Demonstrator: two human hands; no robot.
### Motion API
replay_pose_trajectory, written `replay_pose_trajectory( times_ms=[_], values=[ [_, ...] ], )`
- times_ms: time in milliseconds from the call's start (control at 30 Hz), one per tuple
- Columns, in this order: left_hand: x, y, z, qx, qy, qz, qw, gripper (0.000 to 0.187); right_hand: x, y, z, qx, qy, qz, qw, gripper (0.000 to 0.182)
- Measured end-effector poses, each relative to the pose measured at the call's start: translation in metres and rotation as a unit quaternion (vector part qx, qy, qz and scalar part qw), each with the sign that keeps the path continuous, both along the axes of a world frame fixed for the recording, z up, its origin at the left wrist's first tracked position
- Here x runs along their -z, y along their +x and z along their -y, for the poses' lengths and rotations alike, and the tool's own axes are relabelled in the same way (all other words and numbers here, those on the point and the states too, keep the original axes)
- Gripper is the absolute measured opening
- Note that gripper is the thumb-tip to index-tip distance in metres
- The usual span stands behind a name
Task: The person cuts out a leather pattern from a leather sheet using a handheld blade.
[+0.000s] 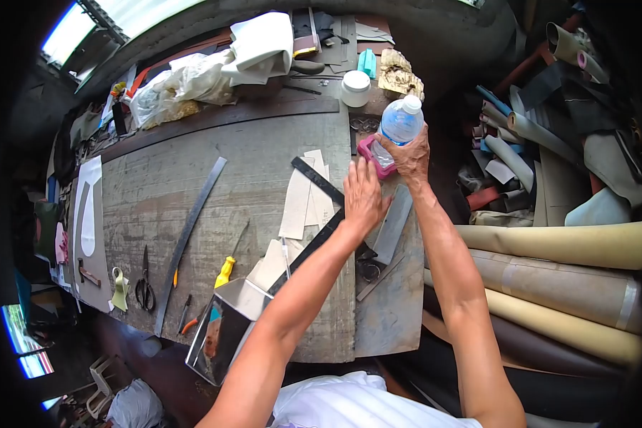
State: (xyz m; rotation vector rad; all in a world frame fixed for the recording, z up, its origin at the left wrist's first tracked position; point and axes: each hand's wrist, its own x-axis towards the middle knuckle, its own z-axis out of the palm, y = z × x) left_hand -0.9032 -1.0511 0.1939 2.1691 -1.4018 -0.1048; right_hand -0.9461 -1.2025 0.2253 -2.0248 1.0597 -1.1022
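A clear plastic water bottle (401,125) with a white cap stands upright in the grip of my right hand (412,158), at the far right of the workbench. Just below and left of it is a small pink-rimmed container (367,148), partly covered by my hands; what it holds looks clear or whitish. My left hand (364,194) is at the container's near side, palm down. Its fingers reach toward the pink rim with the thumb apart, and nothing shows in its grasp. Whether the fingertips touch the rim is hard to make out.
On the bench (264,150) lie a metal ruler (190,246), scissors (145,285), a yellow-handled screwdriver (225,272), a black bar (317,180) over beige pieces and a shiny metal box (225,324). A white jar (355,89) stands behind. Material rolls (556,246) lie to the right.
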Motion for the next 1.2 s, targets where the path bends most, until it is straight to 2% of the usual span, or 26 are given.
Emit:
replay_pose_trajectory(
  times_ms=[100,200,300,333,367,400,433,500,567,600,667,733,767,833,900,933,967,1033,1100,1200],
  values=[
    [0.028,0.021,0.046,-0.014,0.044,-0.008,0.999,0.105,0.009,0.009,-0.003,0.039,-0.03,0.004,0.999,0.098],
    [0.041,0.038,0.069,-0.011,0.039,0.003,0.999,0.106,0.014,0.018,-0.008,0.103,-0.08,0.02,0.991,0.089],
    [0.051,0.052,0.076,0.034,0.058,0.023,0.997,0.107,0.012,0.017,0.001,0.124,-0.046,0.048,0.99,0.084],
    [0.046,0.053,0.074,0.04,0.055,-0.003,0.998,0.107,0.003,0.012,0.008,0.139,0.002,0.06,0.989,0.08],
    [0.043,0.053,0.074,0.039,0.07,0.005,0.997,0.107,-0.006,0.004,0.015,0.132,0.029,0.102,0.985,0.08],
    [0.04,0.052,0.075,0.037,0.083,0.01,0.996,0.107,-0.016,-0.005,0.024,0.089,0.038,0.209,0.973,0.08],
    [0.039,0.051,0.075,0.033,0.096,0.016,0.995,0.107,-0.024,-0.018,0.038,0.065,-0.003,0.226,0.972,0.075],
    [0.04,0.051,0.075,0.03,0.107,0.022,0.994,0.109,-0.074,-0.05,0.044,0.02,0.076,0.286,0.955,0.066],
    [0.045,0.051,0.075,0.029,0.094,0.027,0.995,0.11,-0.108,-0.083,0.044,-0.029,0.094,0.265,0.959,0.07],
    [0.045,0.052,0.077,0.036,0.115,0.03,0.992,0.114,-0.114,-0.095,0.034,-0.013,0.069,0.193,0.979,0.073],
    [0.023,0.052,0.071,0.045,0.122,0.012,0.991,0.115,-0.128,-0.122,0.013,0.021,0.015,0.048,0.999,0.079],
    [-0.03,0.038,0.064,0.05,0.111,0.034,0.992,0.11,-0.126,-0.144,-0.006,0.017,0.003,-0.085,0.996,0.093],
    [-0.053,0.031,0.06,0.093,0.029,-0.029,0.995,0.105,-0.113,-0.157,-0.008,-0.019,-0.054,-0.1,0.993,0.096],
    [-0.093,0.015,0.05,0.175,-0.13,-0.156,0.963,0.094,-0.1,-0.176,-0.03,-0.034,-0.025,-0.124,0.991,0.099],
    [-0.155,-0.002,0.027,0.289,-0.138,-0.263,0.91,0.07,-0.098,-0.19,-0.054,-0.063,0.008,-0.11,0.992,0.101],
    [-0.179,-0.01,0.014,0.321,-0.16,-0.2,0.912,0.058,-0.101,-0.195,-0.068,-0.074,0.02,-0.117,0.99,0.102],
    [-0.196,-0.015,0.005,0.347,-0.172,-0.099,0.917,0.054,-0.106,-0.201,-0.083,-0.083,0.006,-0.128,0.988,0.101],
    [-0.206,-0.02,-0.011,0.409,-0.119,-0.037,0.904,0.053,-0.116,-0.207,-0.109,-0.108,-0.03,-0.144,0.983,0.1],
    [-0.216,-0.026,-0.04,0.437,-0.047,-0.017,0.898,0.05,-0.125,-0.215,-0.137,-0.117,0.007,-0.144,0.983,0.098],
    [-0.223,-0.033,-0.08,0.465,-0.07,0.0,0.883,0.048,-0.136,-0.23,-0.177,-0.148,0.007,-0.144,0.978,0.097]
  ],
)
